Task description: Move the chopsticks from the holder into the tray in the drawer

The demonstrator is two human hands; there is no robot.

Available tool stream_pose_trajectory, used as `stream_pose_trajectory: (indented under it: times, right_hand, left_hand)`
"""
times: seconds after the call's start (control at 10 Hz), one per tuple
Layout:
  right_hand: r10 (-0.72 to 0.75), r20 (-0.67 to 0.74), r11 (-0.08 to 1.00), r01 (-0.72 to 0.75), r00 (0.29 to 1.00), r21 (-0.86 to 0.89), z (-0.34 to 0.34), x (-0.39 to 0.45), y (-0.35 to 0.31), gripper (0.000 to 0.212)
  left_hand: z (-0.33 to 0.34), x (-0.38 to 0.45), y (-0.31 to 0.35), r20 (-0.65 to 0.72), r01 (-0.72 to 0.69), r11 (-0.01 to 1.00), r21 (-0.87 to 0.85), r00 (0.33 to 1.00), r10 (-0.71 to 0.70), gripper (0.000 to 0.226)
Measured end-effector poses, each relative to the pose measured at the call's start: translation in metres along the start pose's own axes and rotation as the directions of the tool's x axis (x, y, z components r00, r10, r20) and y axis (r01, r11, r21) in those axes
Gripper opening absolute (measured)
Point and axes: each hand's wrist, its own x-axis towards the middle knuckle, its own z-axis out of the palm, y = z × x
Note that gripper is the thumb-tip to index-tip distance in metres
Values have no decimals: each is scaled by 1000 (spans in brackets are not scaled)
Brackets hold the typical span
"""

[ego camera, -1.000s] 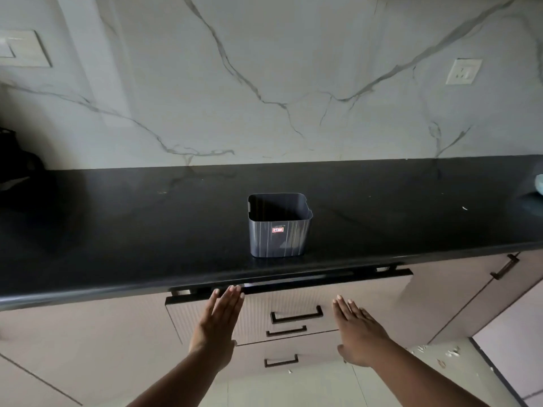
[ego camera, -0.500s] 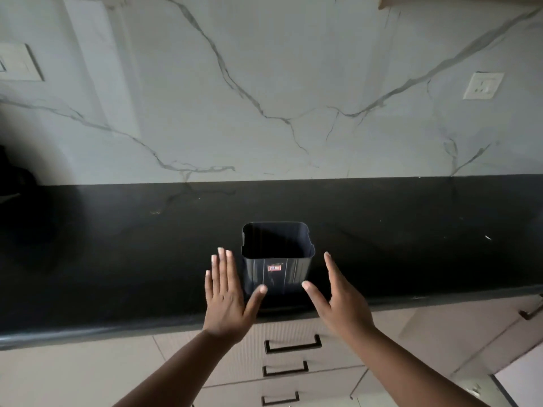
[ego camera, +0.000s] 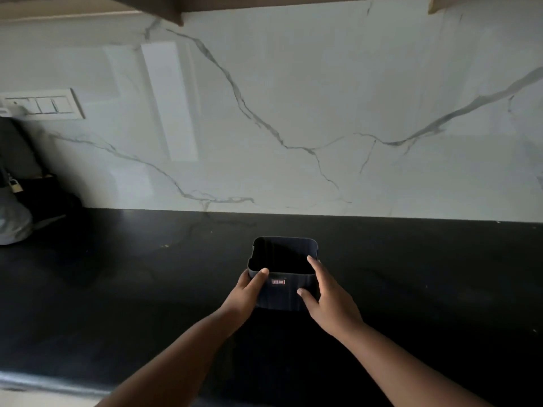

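Observation:
A dark grey square holder (ego camera: pixel 283 293) with a small red label stands on the black countertop (ego camera: pixel 411 274). Its inside looks dark and I see no chopsticks in it. My left hand (ego camera: pixel 245 292) grips the holder's left side, thumb on the front near the rim. My right hand (ego camera: pixel 329 298) holds its right side, with a finger at the rim and the thumb on the front wall. The drawer and its tray are out of view.
A white marble backsplash (ego camera: pixel 293 113) rises behind the counter. A switch panel (ego camera: pixel 44 105) is on the wall at the left, above a dark bag (ego camera: pixel 26 198) on the counter. Upper cabinets (ego camera: pixel 147 7) hang overhead.
My hands left the drawer front, rose to the counter and closed on both sides of the holder. The view tilted up, so the drawers dropped out of sight.

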Motion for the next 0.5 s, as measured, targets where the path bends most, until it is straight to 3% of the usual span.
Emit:
stream_pose_trajectory:
  times: [0.3, 0.4, 0.5]
  right_hand:
    - [-41, 98, 996, 49, 994, -79, -13, 45, 21, 75]
    - [-36, 132, 988, 55, 991, -148, -24, 51, 15, 88]
    - [-42, 133, 958, 77, 990, -275, -41, 57, 4, 98]
  left_hand:
    - [12, 40, 31, 7, 160, 983, 93, 987, -162, 29]
    - [5, 41, 43, 6, 157, 979, 133, 987, -159, 46]
    - [-13, 41, 62, 82, 90, 953, 289, 990, -118, 76]
